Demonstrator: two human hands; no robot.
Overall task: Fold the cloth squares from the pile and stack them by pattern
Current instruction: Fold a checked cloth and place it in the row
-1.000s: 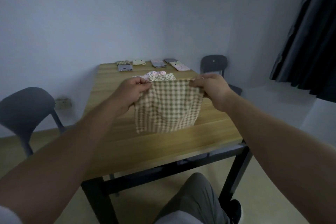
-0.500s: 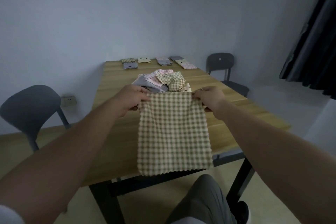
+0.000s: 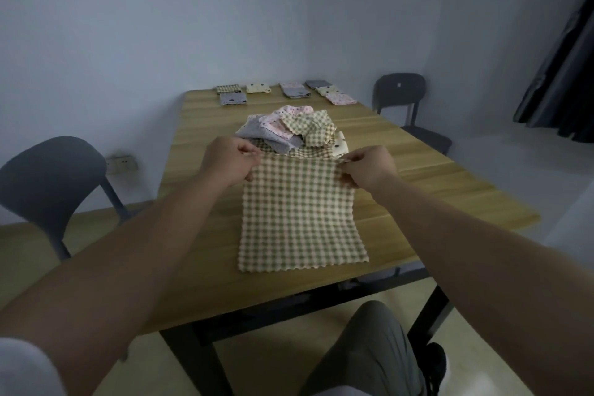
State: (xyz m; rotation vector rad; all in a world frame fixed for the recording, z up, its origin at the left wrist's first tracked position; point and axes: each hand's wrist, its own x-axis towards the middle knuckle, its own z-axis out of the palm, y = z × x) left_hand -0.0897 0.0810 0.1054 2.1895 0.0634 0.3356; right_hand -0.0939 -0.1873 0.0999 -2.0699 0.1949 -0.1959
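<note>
Pinching the far corners of the checked cloth (image 3: 299, 219): left hand (image 3: 229, 164) and right hand (image 3: 366, 167), both just in front of the pile (image 3: 289, 128). Fingers (image 3: 249, 149) curled, nipping the cloth's edge on each side. Cloth lies spread flat on the bench (image 3: 434, 190), nearer than the pile, its far edge at the pile's foot. Pile loose: grey, pink and checked squares. Beyond the pile, folded stacks (image 3: 291, 91) in a row. Grey chair (image 3: 51, 177) well left of the pile.
</note>
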